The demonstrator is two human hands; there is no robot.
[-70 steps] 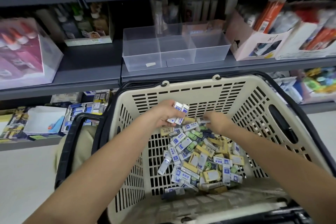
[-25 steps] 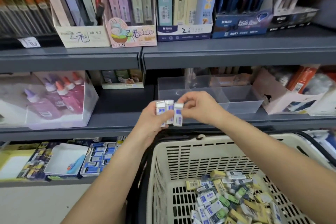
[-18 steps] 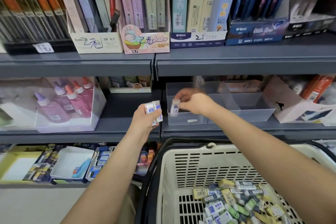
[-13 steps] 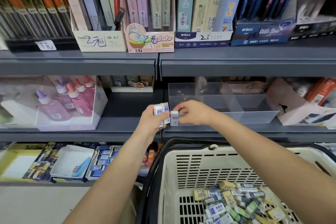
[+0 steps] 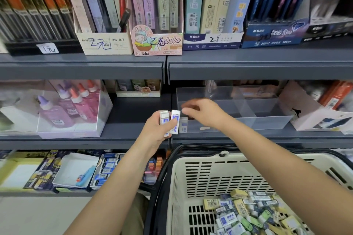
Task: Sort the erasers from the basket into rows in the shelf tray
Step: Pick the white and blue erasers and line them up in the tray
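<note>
My left hand [image 5: 155, 132] grips two white erasers with blue labels [image 5: 170, 121], held upright just left of the clear shelf tray [image 5: 267, 124]. A third white eraser [image 5: 183, 125] stands upright inside the tray's front left corner, seen through the wall. My right hand [image 5: 204, 112] hovers over that corner with its fingertips just above the eraser and nothing held in them. The cream basket [image 5: 248, 160] sits below at the right, with a pile of several mixed erasers [image 5: 248, 217] in its bottom.
A clear box of pink glue bottles [image 5: 70, 108] stands on the same shelf to the left. A pink carton [image 5: 313, 112] sits right of the tray. Pencil-lead boxes [image 5: 156, 42] fill the shelf above, whose edge overhangs the tray. Stationery trays [image 5: 74, 171] line the lower shelf.
My right hand took one eraser from the left hand's stack, set it upright in the tray's front left corner and let go. The left hand went from three erasers to two.
</note>
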